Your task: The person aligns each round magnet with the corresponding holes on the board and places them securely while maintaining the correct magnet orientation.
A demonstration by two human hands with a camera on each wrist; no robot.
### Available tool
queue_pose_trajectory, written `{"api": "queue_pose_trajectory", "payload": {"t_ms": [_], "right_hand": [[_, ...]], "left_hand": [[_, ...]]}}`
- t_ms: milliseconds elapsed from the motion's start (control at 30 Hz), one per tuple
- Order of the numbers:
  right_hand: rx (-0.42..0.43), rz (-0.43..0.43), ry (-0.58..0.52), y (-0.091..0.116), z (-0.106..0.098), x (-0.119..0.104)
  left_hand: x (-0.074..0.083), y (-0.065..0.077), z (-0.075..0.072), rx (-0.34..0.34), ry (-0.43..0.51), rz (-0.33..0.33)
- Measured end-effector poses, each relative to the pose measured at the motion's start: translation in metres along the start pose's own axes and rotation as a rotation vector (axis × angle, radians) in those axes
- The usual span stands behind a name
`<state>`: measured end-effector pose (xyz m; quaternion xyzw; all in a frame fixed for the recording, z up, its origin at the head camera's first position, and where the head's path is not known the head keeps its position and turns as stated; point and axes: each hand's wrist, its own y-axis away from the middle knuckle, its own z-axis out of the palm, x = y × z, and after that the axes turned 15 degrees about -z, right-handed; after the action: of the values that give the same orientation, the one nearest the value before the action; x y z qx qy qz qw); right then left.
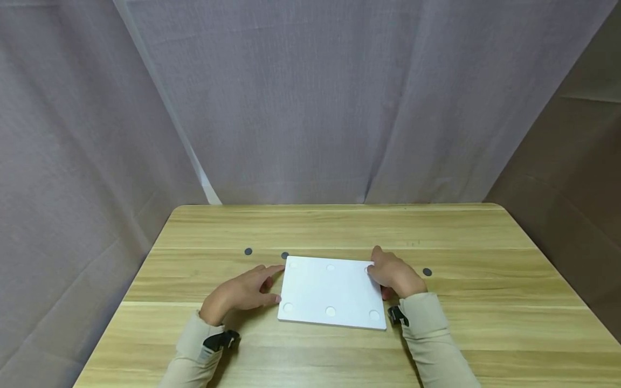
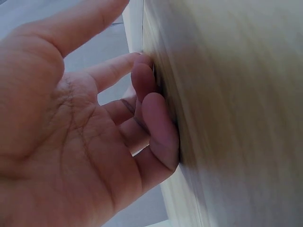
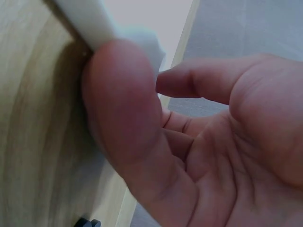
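A white rectangular board (image 1: 330,291) with several shallow round recesses lies on the wooden table, slightly turned. To its left is my left hand (image 1: 247,291): the index fingertip reaches the upper left corner, the thumb tip meets the left edge, and the other fingers bend down onto the tabletop (image 2: 236,123). My right hand (image 1: 394,272) holds the board at its upper right corner. Its thumb (image 3: 203,80) lies over the top face, partly covering a recess, while the little finger (image 3: 125,104) is against the side edge. Some right fingers are hidden behind the hand.
Two small dark discs lie past the board's upper left, one farther left (image 1: 248,251) and one close to the corner (image 1: 284,255). Another dark disc (image 1: 427,272) is right of my right hand. Grey curtains (image 1: 301,108) hang behind the table.
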<state>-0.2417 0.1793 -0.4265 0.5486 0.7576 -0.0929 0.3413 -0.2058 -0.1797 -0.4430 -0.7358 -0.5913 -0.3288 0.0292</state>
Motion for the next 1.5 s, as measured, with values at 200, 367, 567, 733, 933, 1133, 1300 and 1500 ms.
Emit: {"api": "queue_pose_trajectory", "payload": {"t_ms": [200, 367, 567, 733, 933, 1133, 1300, 1500], "right_hand": [[-0.018, 0.01, -0.006, 0.003, 0.001, 0.001], [-0.039, -0.007, -0.003, -0.002, 0.004, -0.002], [-0.047, -0.015, 0.008, -0.008, 0.007, -0.006], [-0.053, -0.02, 0.008, -0.008, 0.008, -0.004], [-0.046, -0.024, 0.002, -0.006, 0.01, 0.0], [-0.045, -0.039, -0.004, -0.005, 0.012, 0.004], [-0.043, -0.014, 0.001, -0.002, 0.009, 0.006], [-0.046, -0.033, 0.001, -0.001, 0.007, 0.005]], "left_hand": [[0.003, 0.001, 0.002, 0.016, 0.018, 0.015], [0.002, 0.003, 0.0, 0.073, 0.097, -0.023], [0.004, -0.003, 0.002, 0.252, 0.074, -0.001], [0.017, -0.018, 0.006, 0.251, -0.067, 0.034], [0.033, -0.034, 0.009, 0.124, -0.15, -0.037], [0.039, -0.037, 0.013, 0.124, -0.197, -0.065], [0.046, -0.044, 0.017, 0.149, -0.209, 0.001], [0.049, -0.049, 0.021, 0.112, -0.184, 0.097]]}}
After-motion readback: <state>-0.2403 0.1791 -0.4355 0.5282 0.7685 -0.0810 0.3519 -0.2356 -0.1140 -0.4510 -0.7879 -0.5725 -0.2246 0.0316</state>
